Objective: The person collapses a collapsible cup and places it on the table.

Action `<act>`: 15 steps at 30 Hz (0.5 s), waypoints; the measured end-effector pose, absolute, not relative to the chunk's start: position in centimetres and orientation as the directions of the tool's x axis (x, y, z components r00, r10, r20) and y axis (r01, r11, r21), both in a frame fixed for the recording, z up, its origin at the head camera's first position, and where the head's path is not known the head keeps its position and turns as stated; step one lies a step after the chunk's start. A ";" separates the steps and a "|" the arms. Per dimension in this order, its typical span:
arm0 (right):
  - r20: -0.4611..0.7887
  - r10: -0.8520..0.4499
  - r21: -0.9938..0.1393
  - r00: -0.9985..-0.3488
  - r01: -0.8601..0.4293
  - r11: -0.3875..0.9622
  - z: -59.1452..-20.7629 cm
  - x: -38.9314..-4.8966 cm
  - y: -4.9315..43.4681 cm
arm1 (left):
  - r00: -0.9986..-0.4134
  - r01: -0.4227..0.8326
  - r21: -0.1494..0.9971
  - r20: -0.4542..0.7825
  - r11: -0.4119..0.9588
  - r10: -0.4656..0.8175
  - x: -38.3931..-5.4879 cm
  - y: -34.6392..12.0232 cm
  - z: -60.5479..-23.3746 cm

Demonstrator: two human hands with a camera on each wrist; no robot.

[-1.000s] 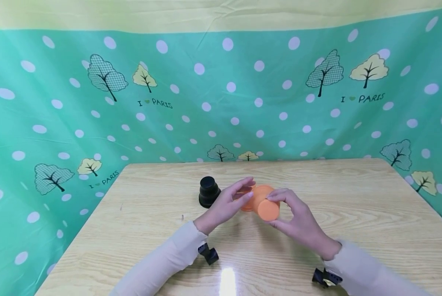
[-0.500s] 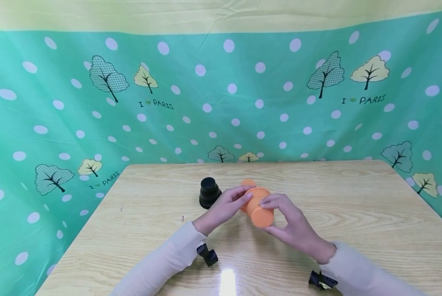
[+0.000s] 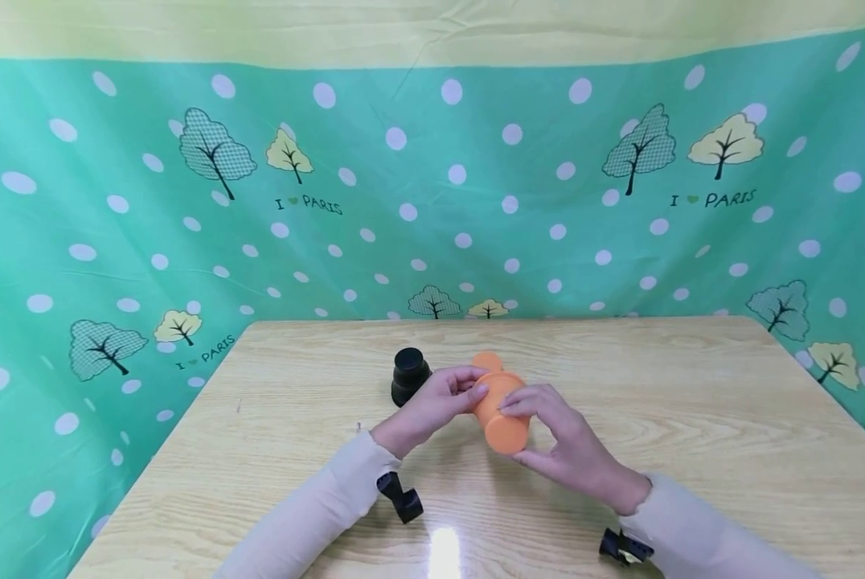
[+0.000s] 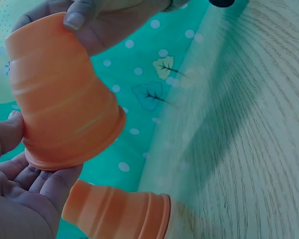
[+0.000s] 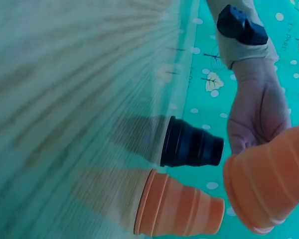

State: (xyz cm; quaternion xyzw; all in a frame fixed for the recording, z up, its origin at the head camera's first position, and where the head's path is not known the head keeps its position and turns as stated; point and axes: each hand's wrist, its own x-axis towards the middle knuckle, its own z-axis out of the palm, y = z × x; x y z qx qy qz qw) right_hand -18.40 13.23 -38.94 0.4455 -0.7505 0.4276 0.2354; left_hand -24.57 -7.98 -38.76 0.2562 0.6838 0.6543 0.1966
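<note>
A ribbed, stepped orange cup is held up at a tilt over the table, its narrow base towards me and its wide rim facing away. My right hand pinches it near the base, thumb below and fingers on top. At the rim, my left hand grips it with thumb on the side; its fingers curl under the rim in the left wrist view. A second orange cup stands upside down on the table behind the held one. Beside it stands an upside-down black cup, partly behind my left hand.
The light wooden table stretches out on both sides of the hands. A green dotted curtain hangs along its back and sides. A small black device is strapped to each wrist.
The orange cup has moved left and towards me in my right hand. My left fingers, loosely spread before, now hold its rim. The standing orange cup has come into view behind it.
</note>
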 end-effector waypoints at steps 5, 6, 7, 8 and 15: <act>0.764 -0.465 -0.397 -0.448 -0.894 0.209 -39.0 -18.8 13.2 | -0.785 0.095 0.996 0.078 -0.006 0.614 -24.6 -8.1 -38.9; 0.768 -0.466 -0.390 -0.439 -0.898 0.204 -39.0 -18.8 13.1 | -0.785 0.099 0.995 0.084 -0.009 0.614 -24.6 -8.1 -39.0; 0.773 -0.468 -0.382 -0.429 -0.903 0.197 -39.0 -18.9 13.1 | -0.784 0.103 0.995 0.088 -0.010 0.615 -24.6 -8.2 -39.0; 0.777 -0.471 -0.373 -0.418 -0.908 0.190 -39.0 -19.0 13.1 | -0.781 0.107 0.994 0.092 -0.013 0.617 -24.6 -8.2 -39.0; 0.778 -0.496 -0.347 -0.385 -0.922 0.172 -38.9 -19.1 13.0 | -0.773 0.153 0.988 0.130 -0.016 0.621 -24.8 -8.6 -39.0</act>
